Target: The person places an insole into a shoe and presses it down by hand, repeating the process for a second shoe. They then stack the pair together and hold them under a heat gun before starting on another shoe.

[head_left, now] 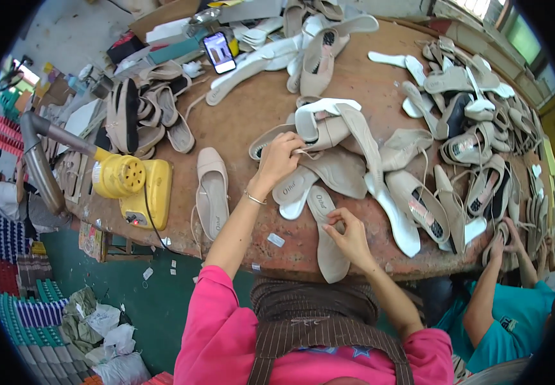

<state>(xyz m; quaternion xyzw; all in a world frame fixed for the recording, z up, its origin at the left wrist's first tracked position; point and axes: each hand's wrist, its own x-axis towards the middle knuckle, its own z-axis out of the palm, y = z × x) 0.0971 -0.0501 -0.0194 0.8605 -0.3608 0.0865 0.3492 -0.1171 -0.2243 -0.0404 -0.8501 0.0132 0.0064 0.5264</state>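
Observation:
My left hand (280, 158) is closed at a beige shoe (330, 136), its fingertips on a thin strap beside the opening. A white insole piece (309, 122) and a long beige insole (362, 138) lie over that shoe. My right hand (349, 237) hovers over another beige insole (332, 260) near the table's front edge, fingers curled, with a gap between thumb and forefinger. More beige insoles (341, 172) overlap between my hands. One finished-looking flat shoe (211, 192) stands left of my left forearm.
A yellow blower machine (146, 192) with a metal pipe stands on the table (245, 247) at left. Shoe piles (152, 109) lie behind it and at far right (483, 83). A phone (219, 52) leans at the back. A co-worker in teal (508, 314) handles a shoe at right.

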